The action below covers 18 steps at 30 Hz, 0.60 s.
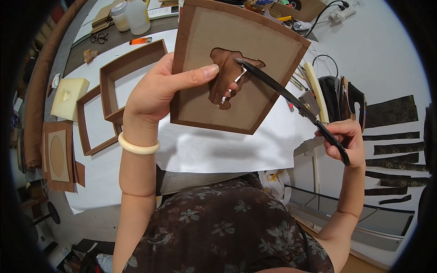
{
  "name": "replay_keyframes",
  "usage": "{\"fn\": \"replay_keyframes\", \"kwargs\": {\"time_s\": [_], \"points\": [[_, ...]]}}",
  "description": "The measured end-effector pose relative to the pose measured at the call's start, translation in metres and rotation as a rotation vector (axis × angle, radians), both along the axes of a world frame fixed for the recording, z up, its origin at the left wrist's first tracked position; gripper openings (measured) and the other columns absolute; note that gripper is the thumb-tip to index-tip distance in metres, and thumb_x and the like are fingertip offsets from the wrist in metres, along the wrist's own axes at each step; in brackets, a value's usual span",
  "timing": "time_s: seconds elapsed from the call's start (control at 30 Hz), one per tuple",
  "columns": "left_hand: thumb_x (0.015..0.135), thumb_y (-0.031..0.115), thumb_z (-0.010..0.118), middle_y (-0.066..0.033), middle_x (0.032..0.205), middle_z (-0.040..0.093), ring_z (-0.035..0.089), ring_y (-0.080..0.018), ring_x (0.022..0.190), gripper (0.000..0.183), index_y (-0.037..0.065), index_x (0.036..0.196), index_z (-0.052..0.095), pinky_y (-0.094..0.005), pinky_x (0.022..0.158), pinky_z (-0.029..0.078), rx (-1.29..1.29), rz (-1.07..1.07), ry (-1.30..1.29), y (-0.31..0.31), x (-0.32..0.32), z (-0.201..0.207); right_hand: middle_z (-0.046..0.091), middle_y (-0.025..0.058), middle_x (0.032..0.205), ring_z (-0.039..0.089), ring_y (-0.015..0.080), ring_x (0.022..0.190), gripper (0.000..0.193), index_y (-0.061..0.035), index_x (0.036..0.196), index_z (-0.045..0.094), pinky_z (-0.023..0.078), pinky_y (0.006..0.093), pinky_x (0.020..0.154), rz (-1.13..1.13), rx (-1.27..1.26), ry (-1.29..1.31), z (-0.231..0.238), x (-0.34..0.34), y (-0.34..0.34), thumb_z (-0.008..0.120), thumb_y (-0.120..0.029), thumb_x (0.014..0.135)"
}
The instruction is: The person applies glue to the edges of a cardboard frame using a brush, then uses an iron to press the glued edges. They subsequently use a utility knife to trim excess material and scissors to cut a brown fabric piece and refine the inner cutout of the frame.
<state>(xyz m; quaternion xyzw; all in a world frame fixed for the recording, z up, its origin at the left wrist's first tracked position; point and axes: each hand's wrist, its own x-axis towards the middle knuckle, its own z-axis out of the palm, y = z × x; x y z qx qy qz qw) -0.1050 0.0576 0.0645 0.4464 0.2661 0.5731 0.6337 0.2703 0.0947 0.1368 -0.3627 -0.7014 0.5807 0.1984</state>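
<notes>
My left hand (157, 88), with a cream bangle (139, 145) on its wrist, grips a brown-edged board (246, 32) by its left side. The thumb lies on the front face and a fingertip shows through a slit from behind. An irregular opening in the board's middle is backed by dark brown cloth (223, 75), which has a ragged slit in it. In my right hand (343, 141) are long black scissors (291, 98), fingers at the handle loops. Their tips rest at the cloth near the slit's upper end.
Two brown open box frames (107, 98) lie on white paper (191, 152) at left, near a yellow foam block (70, 98) and an orange lighter (140, 41). White bottles (136, 18) stand far left. Dark patterned strips (396, 148) hang on the right wall. A brown fabric roll (34, 113) lines the left edge.
</notes>
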Motion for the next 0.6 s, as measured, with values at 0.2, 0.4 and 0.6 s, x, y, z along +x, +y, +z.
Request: {"fn": "replay_keyframes", "kwargs": {"time_s": [0.2, 0.4, 0.6], "points": [[0.091, 0.016, 0.069, -0.0146, 0.105, 0.07, 0.07, -0.0215, 0.093, 0.038, -0.004, 0.122, 0.058, -0.0349, 0.085, 0.057, 0.01, -0.016, 0.005, 0.0, 0.0, 0.0, 0.056, -0.0003, 0.061, 0.047, 0.0033, 0.049, 0.045, 0.0103, 0.103, 0.069, 0.031, 0.0182, 0.044, 0.039, 0.008, 0.085, -0.016, 0.004, 0.001, 0.086, -0.022, 0.076], [0.092, 0.016, 0.069, -0.0143, 0.104, 0.07, 0.07, -0.0208, 0.092, 0.038, -0.004, 0.121, 0.058, -0.0335, 0.084, 0.056, 0.021, -0.014, 0.013, 0.0, 0.002, 0.0, 0.057, 0.0001, 0.062, 0.047, 0.0032, 0.049, 0.05, 0.011, 0.104, 0.069, 0.031, 0.0184, 0.044, -0.001, -0.054, 0.087, -0.02, 0.005, -0.001, 0.088, -0.025, 0.075], [0.092, 0.017, 0.069, -0.014, 0.102, 0.071, 0.07, -0.0205, 0.091, 0.038, -0.004, 0.121, 0.058, -0.0331, 0.084, 0.056, 0.032, -0.014, 0.029, -0.001, 0.001, 0.001, 0.058, 0.0006, 0.062, 0.047, 0.0033, 0.05, 0.048, 0.0108, 0.104, 0.069, 0.031, 0.0185, 0.044, 0.03, -0.027, 0.083, -0.021, 0.005, 0.0, 0.087, -0.024, 0.076]]}}
